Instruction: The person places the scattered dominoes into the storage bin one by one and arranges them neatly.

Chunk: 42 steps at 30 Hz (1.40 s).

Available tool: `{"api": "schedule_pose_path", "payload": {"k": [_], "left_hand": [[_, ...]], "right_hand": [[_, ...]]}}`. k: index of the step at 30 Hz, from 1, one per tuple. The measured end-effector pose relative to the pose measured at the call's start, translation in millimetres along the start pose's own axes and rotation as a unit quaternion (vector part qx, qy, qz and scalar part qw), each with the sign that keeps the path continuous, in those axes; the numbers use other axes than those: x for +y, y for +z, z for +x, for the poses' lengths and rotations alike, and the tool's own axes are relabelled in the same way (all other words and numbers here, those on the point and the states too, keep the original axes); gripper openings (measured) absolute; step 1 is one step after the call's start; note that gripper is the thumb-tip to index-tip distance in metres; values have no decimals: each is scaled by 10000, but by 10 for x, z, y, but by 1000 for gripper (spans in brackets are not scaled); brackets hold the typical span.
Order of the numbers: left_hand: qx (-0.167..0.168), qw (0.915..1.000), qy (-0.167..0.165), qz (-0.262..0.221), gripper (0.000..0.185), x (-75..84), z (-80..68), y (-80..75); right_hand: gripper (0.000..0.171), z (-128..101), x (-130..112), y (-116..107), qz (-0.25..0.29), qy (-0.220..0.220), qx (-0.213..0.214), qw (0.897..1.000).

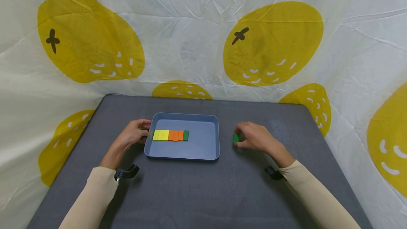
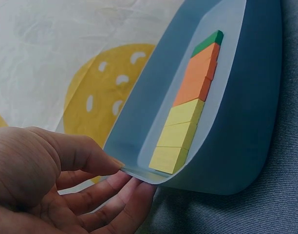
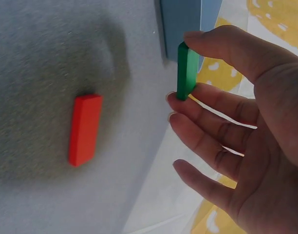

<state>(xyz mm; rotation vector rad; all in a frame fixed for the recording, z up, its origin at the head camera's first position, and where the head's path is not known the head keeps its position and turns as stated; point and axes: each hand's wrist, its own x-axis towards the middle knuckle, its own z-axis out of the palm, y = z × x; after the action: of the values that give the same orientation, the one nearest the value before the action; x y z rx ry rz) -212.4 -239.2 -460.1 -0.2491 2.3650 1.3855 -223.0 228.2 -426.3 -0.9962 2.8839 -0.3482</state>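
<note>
My left hand (image 1: pixel 135 130) pinches the left rim of a blue-grey tray (image 1: pixel 203 139), thumb on the rim and fingers outside the wall. Inside lies a row of flat blocks: three yellow blocks (image 1: pixel 160 135), then orange blocks (image 1: pixel 176 135), and a green block (image 1: pixel 186 135) at the right end. Right of the tray, my right hand (image 1: pixel 254 137) holds another green block (image 3: pixel 188 70) between thumb and fingertips, above the table. A red block (image 3: pixel 84 130) rests on the table below, visible in the right wrist view and hidden behind the hand in the head view.
The tray stands on a dark grey cloth-covered table (image 1: pixel 203 193). Behind and beside it hangs a white curtain (image 1: pixel 184 45) printed with large yellow fruit. Each wrist carries a black strap (image 1: pixel 127 172).
</note>
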Motion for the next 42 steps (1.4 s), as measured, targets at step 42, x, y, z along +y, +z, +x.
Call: {"api": "schedule_pose_path", "payload": {"k": [42], "left_hand": [[73,9998,135,101,54,3,-8,12]], "right_hand": [[42,969,-677,12,-267,-843,-805,9928]]}}
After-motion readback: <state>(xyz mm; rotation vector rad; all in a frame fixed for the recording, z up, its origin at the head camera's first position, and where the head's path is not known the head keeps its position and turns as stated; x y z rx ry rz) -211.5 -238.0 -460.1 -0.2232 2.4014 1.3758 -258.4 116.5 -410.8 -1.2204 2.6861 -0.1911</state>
